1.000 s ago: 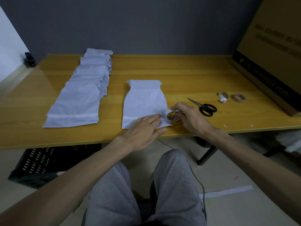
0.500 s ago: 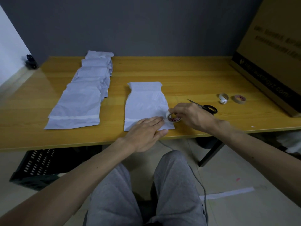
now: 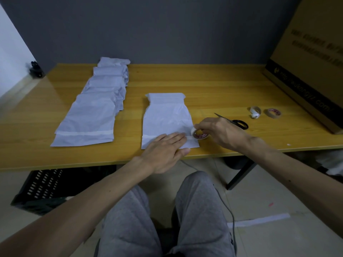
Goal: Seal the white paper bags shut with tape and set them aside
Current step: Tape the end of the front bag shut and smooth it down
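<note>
A white paper bag [image 3: 165, 117] lies flat near the front edge of the wooden table [image 3: 213, 86], its near end folded over. My left hand [image 3: 165, 149] presses flat on that folded end, fingers straight. My right hand [image 3: 220, 132] grips a small roll of tape [image 3: 199, 135] at the bag's right edge, with a strip of tape running from the roll across the fold under my left fingers. A row of several overlapping white bags [image 3: 96, 108] lies to the left, the nearest with a tape strip across its end.
Black-handled scissors [image 3: 235, 122] lie just behind my right hand. Two more tape rolls [image 3: 255, 111] [image 3: 272, 113] sit further right. A large cardboard box [image 3: 311, 62] leans at the table's right end. A black crate [image 3: 42, 188] stands under the table on the left.
My right hand with the tape roll has stayed at the bag's right edge, shifting only slightly. My left hand keeps pressing the fold.
</note>
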